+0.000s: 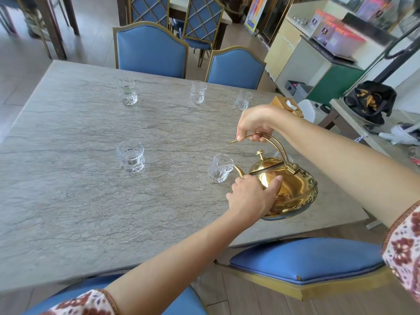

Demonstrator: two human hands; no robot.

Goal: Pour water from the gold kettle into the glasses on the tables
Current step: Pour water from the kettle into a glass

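Note:
The gold kettle point(293, 189) hangs tilted over the grey stone table point(68, 201), its spout at the rim of a near clear glass point(219, 170). My right hand point(252, 127) is shut on the kettle's arched handle from above. My left hand point(250, 196) presses against the kettle's lower side. Another near glass point(130, 159) stands to the left with water in it. Three glasses stand along the far side: a far left glass point(126, 91), a far middle glass point(198, 92) and a far right glass point(243, 100). A further glass is partly hidden behind the kettle.
Blue padded chairs point(151, 50) with gold frames stand at the far side; another chair seat point(306, 261) sits at the near right. A wooden tissue box point(285, 105) rests at the table's right edge. A counter with boxes and a second table with a dark bag lie to the right.

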